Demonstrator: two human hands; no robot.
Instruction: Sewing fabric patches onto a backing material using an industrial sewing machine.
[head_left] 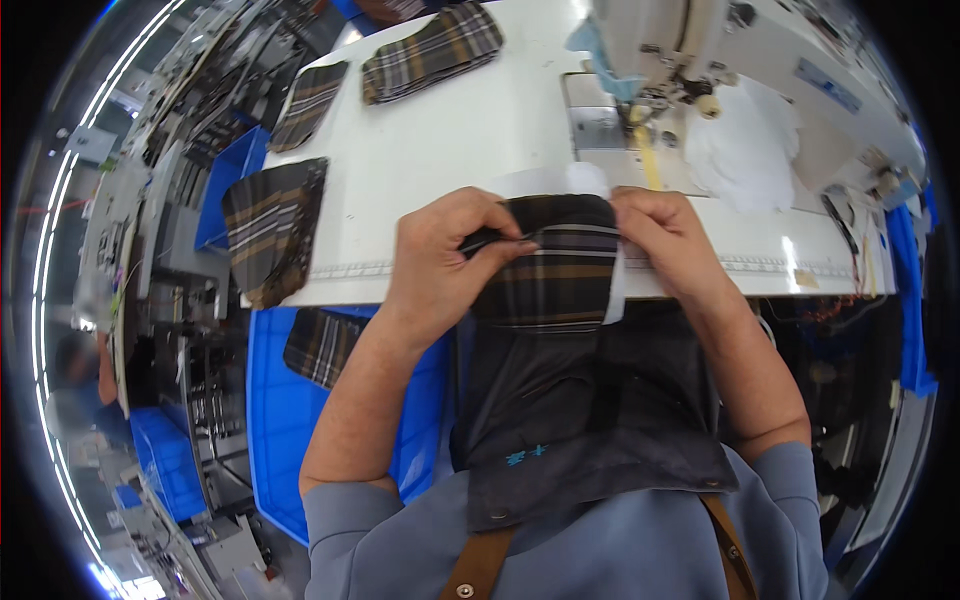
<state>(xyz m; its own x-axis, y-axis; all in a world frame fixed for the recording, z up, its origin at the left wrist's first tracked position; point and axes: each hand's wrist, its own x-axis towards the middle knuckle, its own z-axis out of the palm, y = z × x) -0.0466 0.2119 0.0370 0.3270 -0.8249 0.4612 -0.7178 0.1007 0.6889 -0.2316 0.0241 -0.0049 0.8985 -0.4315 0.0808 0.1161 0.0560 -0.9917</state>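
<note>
Between my hands hangs a dark plaid fabric piece (560,275) with brown and white stripes, over the table's front edge. A white backing shows along its right side and behind its top. My left hand (445,245) pinches a fold at its upper left between thumb and fingers. At its upper right corner, my right hand (665,235) grips the edge with thumb and bent fingers. The sewing machine (665,95) stands just beyond, its needle area behind the fabric. A white cloth piece (745,145) lies under the machine arm.
Stacked plaid pieces (430,55) lie at the back of the white table (450,140), with more plaid pieces (275,230) along its left edge. A ruler strip (745,265) runs along the front edge. Below left, a blue bin (275,420) holds a plaid piece (322,345).
</note>
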